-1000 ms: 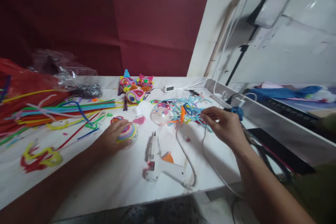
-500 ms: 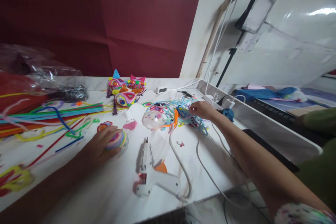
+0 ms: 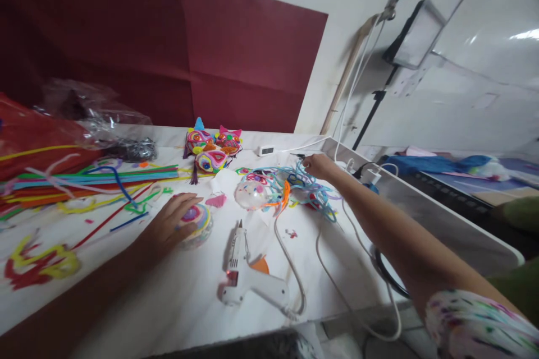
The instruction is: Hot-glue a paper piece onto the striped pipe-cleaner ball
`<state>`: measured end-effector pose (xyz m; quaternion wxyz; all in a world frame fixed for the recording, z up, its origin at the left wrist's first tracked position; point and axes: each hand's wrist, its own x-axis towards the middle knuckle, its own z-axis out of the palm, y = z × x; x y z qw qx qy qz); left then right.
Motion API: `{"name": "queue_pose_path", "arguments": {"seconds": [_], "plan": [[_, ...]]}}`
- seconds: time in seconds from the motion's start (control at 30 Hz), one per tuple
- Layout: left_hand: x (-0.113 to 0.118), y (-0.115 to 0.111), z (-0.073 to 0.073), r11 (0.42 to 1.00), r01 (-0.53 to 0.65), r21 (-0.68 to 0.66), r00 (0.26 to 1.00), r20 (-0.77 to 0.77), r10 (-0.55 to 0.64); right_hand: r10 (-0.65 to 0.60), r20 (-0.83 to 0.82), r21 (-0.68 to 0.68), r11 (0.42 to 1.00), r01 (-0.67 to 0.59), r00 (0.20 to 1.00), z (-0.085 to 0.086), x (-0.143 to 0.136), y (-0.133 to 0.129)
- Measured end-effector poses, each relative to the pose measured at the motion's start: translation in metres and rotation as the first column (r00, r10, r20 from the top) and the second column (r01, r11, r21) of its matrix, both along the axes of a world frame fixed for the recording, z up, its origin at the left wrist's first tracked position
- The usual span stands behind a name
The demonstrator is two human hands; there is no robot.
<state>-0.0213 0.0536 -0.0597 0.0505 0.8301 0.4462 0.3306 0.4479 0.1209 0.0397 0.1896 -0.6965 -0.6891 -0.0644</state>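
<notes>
My left hand [image 3: 170, 223] rests flat on the white table, fingers spread over a round dome covered in coloured spiral rings [image 3: 196, 223]. My right hand [image 3: 319, 166] is stretched far across the table, fingertips at a small dark tool [image 3: 300, 155] beyond a tangle of light-blue and coloured pipe cleaners [image 3: 301, 186]. Whether it grips anything is not visible. A clear plastic dome [image 3: 251, 194] lies between the hands. A white glue gun [image 3: 249, 275] lies in front, its cord looping right.
Long pipe cleaners [image 3: 90, 179] and a red bag [image 3: 37, 140] fill the left side. Three colourful cat-face crafts [image 3: 211, 148] sit at the back by a small white clock [image 3: 266, 150]. A raised white ledge [image 3: 425, 202] bounds the table on the right, with cables.
My right hand has reached further back, from the pipe-cleaner tangle to the small dark tool behind it. My left hand stays on the spiral dome. The view has shifted slightly.
</notes>
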Motion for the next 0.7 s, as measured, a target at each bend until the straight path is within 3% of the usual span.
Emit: {"name": "queue_pose_path", "arguments": {"seconds": [0.2,0.37,0.53,0.7], "plan": [[-0.006,0.002,0.007,0.999,-0.009,0.042,0.998,0.062,0.006,0.004,-0.020,-0.186,0.983,-0.008,1.000,0.015,-0.011,0.010],[-0.010,0.007,0.005,0.997,0.016,0.077,0.996,0.092,-0.023,0.026,-0.067,-0.292,0.955,-0.045,0.997,0.010,0.018,-0.017],[-0.010,0.007,0.007,0.989,0.058,0.136,0.995,0.068,-0.068,0.108,-0.084,-0.342,0.931,-0.131,0.991,-0.009,0.038,-0.068],[-0.009,0.003,0.012,0.976,0.082,0.202,0.993,0.064,-0.097,0.108,-0.026,-0.325,0.939,-0.110,0.994,-0.045,0.022,-0.096]]}}
